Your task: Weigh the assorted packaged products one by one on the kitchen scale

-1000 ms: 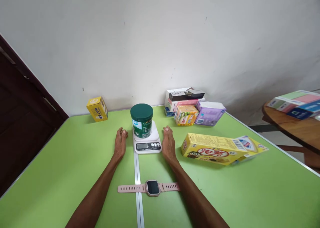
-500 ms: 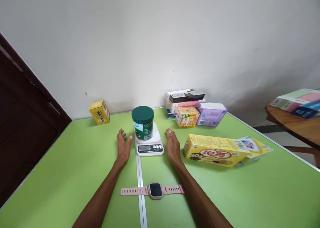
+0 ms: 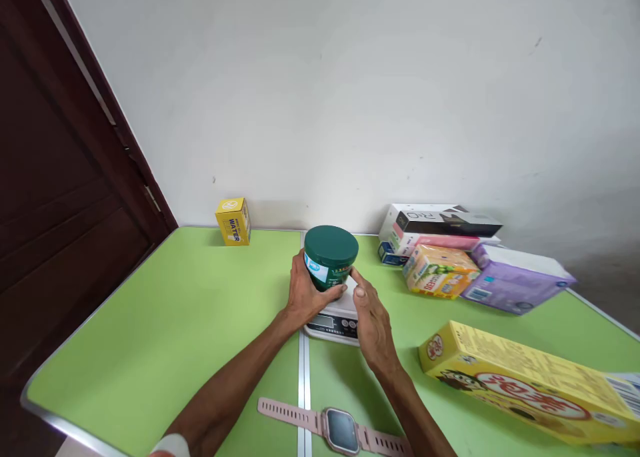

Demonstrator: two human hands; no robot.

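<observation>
A dark green lidded jar (image 3: pixel 331 243) sits over the white kitchen scale (image 3: pixel 340 333); whether it still rests on the platform is hidden. My left hand (image 3: pixel 303 293) wraps round the jar from the left, its thumb across the front. On the right side, my right hand (image 3: pixel 373 317) has its fingers stretched toward the jar, a fingertip at its side and the thumb apart from it. Between my forearms lies a pink smartwatch (image 3: pixel 342 430) with its strap laid out flat.
A small yellow box (image 3: pixel 233 222) stands at the back left. Stacked boxes (image 3: pixel 440 223), an orange pack (image 3: pixel 440 271) and a purple pack (image 3: pixel 520 280) lie at the back right. A long yellow carton (image 3: pixel 530 383) is right of my right forearm. The wall borders the green table (image 3: pixel 150 323).
Both hands have come in from beside the scale to the jar, and my left hand has taken hold of it. The view has turned left, shifting the table's things rightward.
</observation>
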